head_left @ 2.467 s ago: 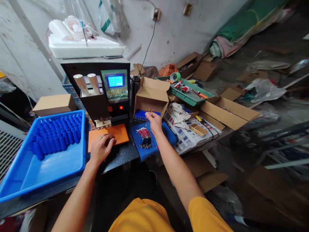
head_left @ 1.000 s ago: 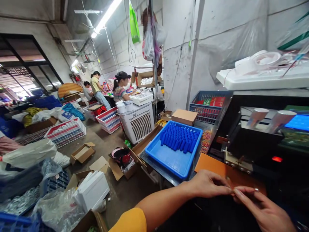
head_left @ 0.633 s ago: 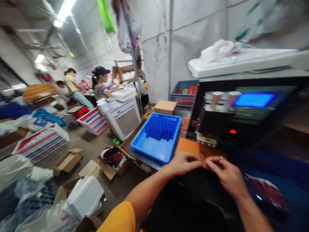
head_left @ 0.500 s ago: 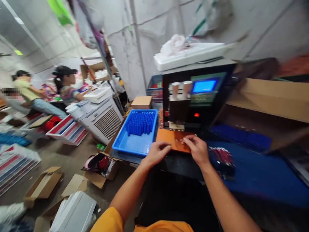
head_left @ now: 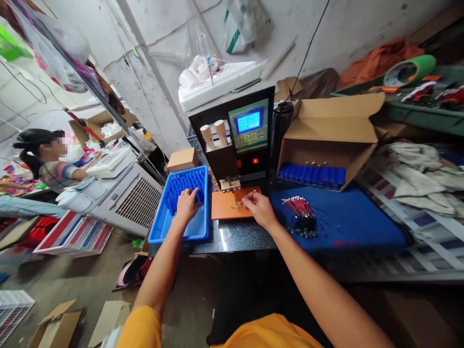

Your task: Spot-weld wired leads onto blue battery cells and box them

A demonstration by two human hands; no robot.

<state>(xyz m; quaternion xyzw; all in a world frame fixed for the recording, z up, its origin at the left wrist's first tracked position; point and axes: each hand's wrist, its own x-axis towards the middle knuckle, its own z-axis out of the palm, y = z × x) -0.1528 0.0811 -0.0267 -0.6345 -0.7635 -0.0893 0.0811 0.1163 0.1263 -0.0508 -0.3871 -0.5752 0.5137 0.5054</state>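
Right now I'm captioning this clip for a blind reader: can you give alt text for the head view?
A person's left hand reaches into a blue tray of blue cylinders while the right hand pinches a small part over an orange pad before a machine.

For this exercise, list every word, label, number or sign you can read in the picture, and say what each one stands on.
None can be read.
Machine's blue screen: lit, its characters too small.
Buttons under the screen: markings blurred.
Printed sheets at the right of the blue mat: print too small.
Cardboard box: no print visible.
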